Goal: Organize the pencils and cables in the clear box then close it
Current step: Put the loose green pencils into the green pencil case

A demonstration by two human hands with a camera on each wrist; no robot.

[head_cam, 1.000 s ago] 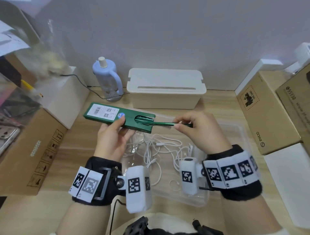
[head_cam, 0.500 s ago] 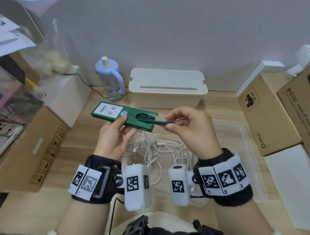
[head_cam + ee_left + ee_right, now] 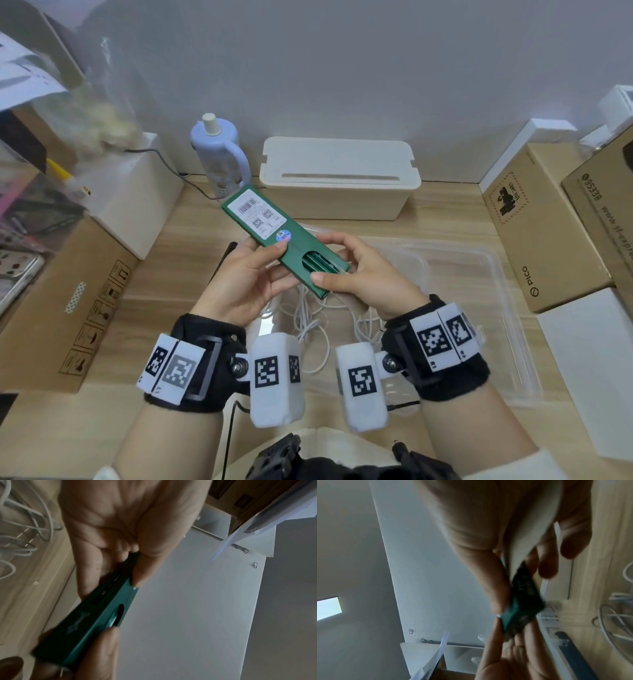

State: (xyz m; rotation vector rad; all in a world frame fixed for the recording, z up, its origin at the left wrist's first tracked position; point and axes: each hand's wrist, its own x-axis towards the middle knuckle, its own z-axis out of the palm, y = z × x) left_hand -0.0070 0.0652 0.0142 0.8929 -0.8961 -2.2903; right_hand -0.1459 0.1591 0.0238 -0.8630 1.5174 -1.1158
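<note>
Wooden worktop (image 3: 445,212): both hands (image 3: 239,277) (image 3: 363,274) grip my pencil case (image 3: 294,246); cables (image 3: 315,318) boxed, tangled; box (image 3: 507,308) unclosed.

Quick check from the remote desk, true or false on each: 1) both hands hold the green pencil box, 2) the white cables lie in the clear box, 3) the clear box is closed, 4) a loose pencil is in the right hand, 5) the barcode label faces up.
1. True: the left hand and right hand both hold the green pencil box.
2. True: the white cables lie in the clear box.
3. False: it is open.
4. False: it holds only the pencil box's end.
5. True.
</note>
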